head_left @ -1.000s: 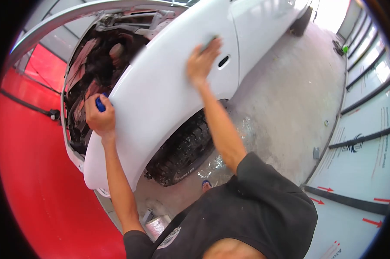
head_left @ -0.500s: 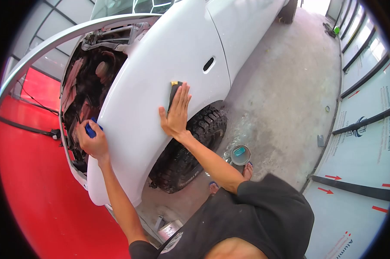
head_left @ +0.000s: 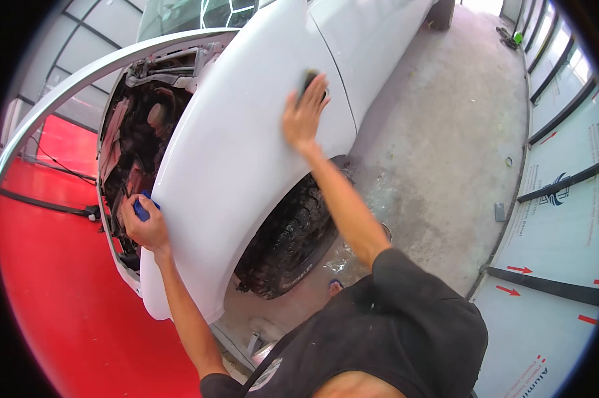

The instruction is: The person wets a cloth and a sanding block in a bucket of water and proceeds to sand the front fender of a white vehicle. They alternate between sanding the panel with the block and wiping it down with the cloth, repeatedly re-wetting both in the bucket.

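Note:
My right hand [head_left: 302,123] lies nearly flat on the white fender [head_left: 246,126], pressing a dark sanding block [head_left: 308,81] against the paint. The block is mostly under my fingers and blurred by motion. At the fender's front edge, beside the engine bay [head_left: 147,126], my left hand [head_left: 147,229] is closed around a crumpled blue cloth [head_left: 142,208]. Below the fender arch shows the black tyre [head_left: 286,242].
The raised hood [head_left: 67,83] stands to the left. A bucket [head_left: 386,232] is mostly hidden by my right arm. Wet concrete floor [head_left: 432,132] runs along the car, and a panelled wall [head_left: 565,219] bounds the right side. Red surface [head_left: 54,265] lies at left.
My right hand has slid the sanding block up and right along the fender, now near the oval side slot. My left hand stays by the front edge with the blue cloth.

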Demonstrator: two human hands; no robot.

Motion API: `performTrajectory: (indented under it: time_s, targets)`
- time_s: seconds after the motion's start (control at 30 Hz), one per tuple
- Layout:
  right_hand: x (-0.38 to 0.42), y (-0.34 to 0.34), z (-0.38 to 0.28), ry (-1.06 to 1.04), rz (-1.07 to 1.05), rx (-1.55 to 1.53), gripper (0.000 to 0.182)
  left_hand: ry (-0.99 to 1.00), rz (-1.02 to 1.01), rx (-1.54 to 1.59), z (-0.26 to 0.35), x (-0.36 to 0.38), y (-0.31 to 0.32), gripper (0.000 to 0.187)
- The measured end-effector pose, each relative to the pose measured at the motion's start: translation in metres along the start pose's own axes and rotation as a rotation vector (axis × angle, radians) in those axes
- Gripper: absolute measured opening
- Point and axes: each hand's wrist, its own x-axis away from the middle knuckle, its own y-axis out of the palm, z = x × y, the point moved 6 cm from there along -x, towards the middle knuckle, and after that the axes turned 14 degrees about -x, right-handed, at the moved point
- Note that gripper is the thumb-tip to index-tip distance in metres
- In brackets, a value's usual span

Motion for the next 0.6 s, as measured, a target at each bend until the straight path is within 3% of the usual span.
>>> performTrajectory:
  time_s: [0.03, 0.13, 0.23, 0.37, 0.43, 0.53, 0.6]
  targets:
    - [-0.034, -0.006, 0.009, 0.094, 0.044, -0.054, 0.077, -0.003, 0.003, -0.003, 0.003, -0.001, 0.001, 0.015]
    - [-0.015, -0.004, -0.001, 0.048, 0.054, -0.089, 0.076, -0.033, -0.036, -0.027, 0.001, 0.005, -0.003, 0.015]
    - [0.118, 0.015, -0.031, -0.126, -0.155, -0.049, 0.086, 0.005, 0.006, -0.022, -0.001, 0.002, 0.000, 0.014]
    - [0.014, 0.007, -0.003, -0.220, 0.023, 0.038, 0.079, 0.006, -0.001, 0.014, -0.001, 0.003, 0.000, 0.013]
    - [-0.062, -0.006, 0.006, -0.014, 0.081, -0.100, 0.081, -0.009, -0.002, 0.012, 0.000, 0.000, -0.001, 0.013]
    - [-0.006, -0.001, -0.013, -0.091, 0.035, -0.145, 0.080, -0.046, -0.034, -0.001, 0.006, 0.002, -0.005, 0.013]
    - [0.090, 0.010, -0.030, -0.194, -0.089, -0.056, 0.078, -0.033, -0.029, -0.007, 0.003, 0.002, -0.003, 0.015]
